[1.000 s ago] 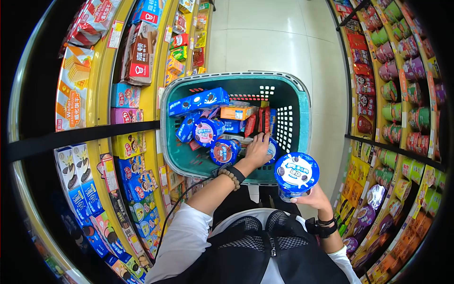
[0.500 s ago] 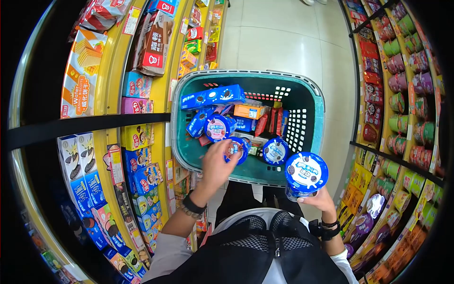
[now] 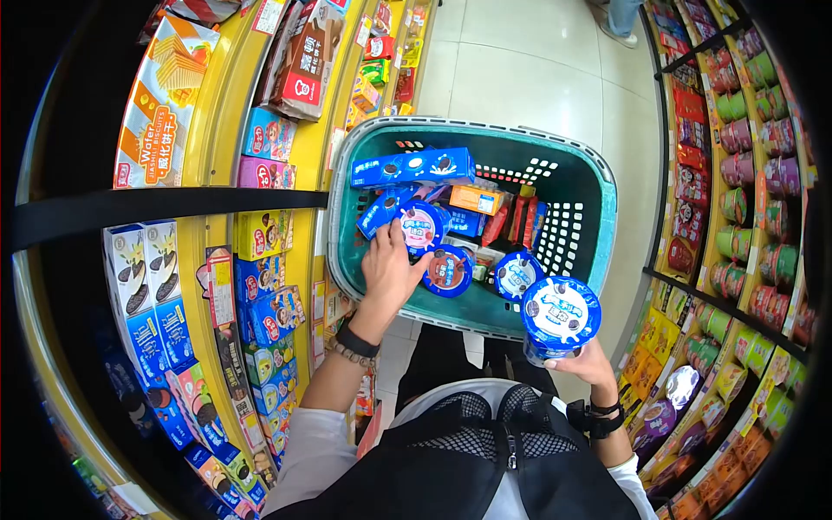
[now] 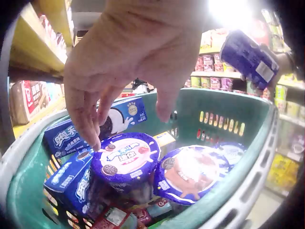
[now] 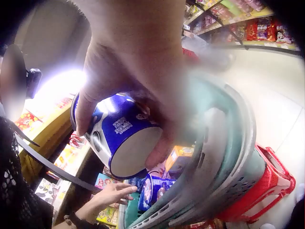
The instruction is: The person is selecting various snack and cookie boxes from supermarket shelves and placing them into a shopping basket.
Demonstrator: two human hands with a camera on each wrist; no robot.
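My right hand [image 3: 589,362] grips a blue cookie cup [image 3: 562,312] with a white-splash lid, held beside the basket's near right corner; in the right wrist view its pale base shows. Over the left side of a green basket [image 3: 598,225], my left hand [image 3: 390,269] reaches down with fingers extended and thumb apart. Its fingertips are right at the lid rim of a pink-lidded cookie cup [image 4: 127,155]. Next to that stands a brown-lidded cookie cup [image 3: 449,270]. Farther right in the basket sits a cookie cup with a pale lid [image 3: 518,276].
A long blue cookie box [image 3: 412,167], an orange box [image 3: 477,200] and red packets [image 3: 520,218] lie in the basket. Snack shelves [image 3: 251,104] run along the left, more shelves [image 3: 728,260] along the right. Someone's leg and shoe [image 3: 620,26] show on the aisle floor.
My left hand has gone from the pale-lidded cup, past the brown-lidded one, to the pink-lidded cup at the left. The right hand keeps holding its cup. A passer-by's leg has appeared.
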